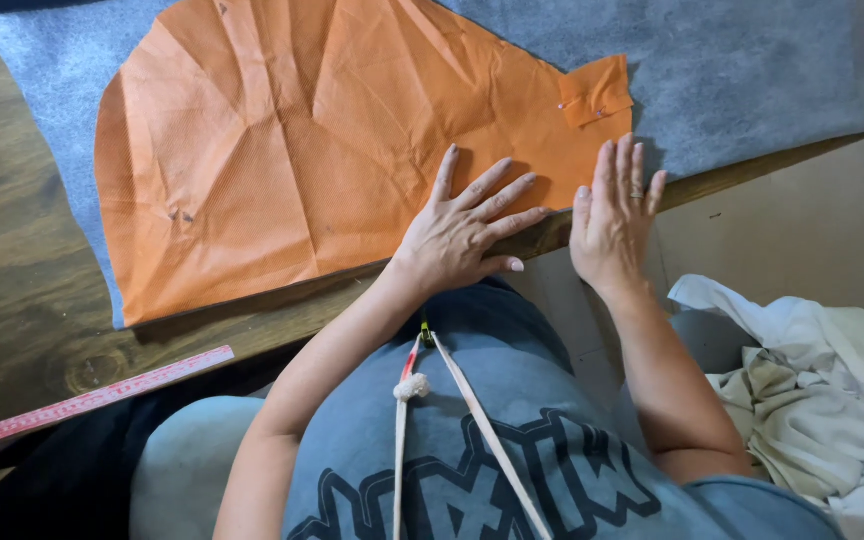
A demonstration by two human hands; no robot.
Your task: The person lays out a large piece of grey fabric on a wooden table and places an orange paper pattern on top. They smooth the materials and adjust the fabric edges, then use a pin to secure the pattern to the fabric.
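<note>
Orange pattern piece [322,140] lies flat on a sheet of grey fabric [752,70], which is spread over the dark wooden table [22,260], and both hands press on its near right edge. The left hand [462,230] has its fingers [482,185] spread wide and flat on the orange sheet, palm down, gripping nothing. The right hand [612,215], with a ring on one finger, rests just beside it with fingers held close together and straight, their tips on the orange corner and the palm hanging over the table edge. Judging by its sharp creases and fine woven texture, the orange piece is probably a thin, light, non-woven sheet: limp, easily shifted or wrinkled, and likely to slide on the grey fabric unless pressed flat. It would be best held down with flat palms, or lifted by an edge or corner with both hands so it does not crumple. A small orange tab [595,92] is pinned at its upper right corner, so care is needed near the pins there. Further out, a pink ruler [92,400] lies on the near left of the table, and a heap of white cloth [812,390] sits at the person's right. No containers are in view.
</note>
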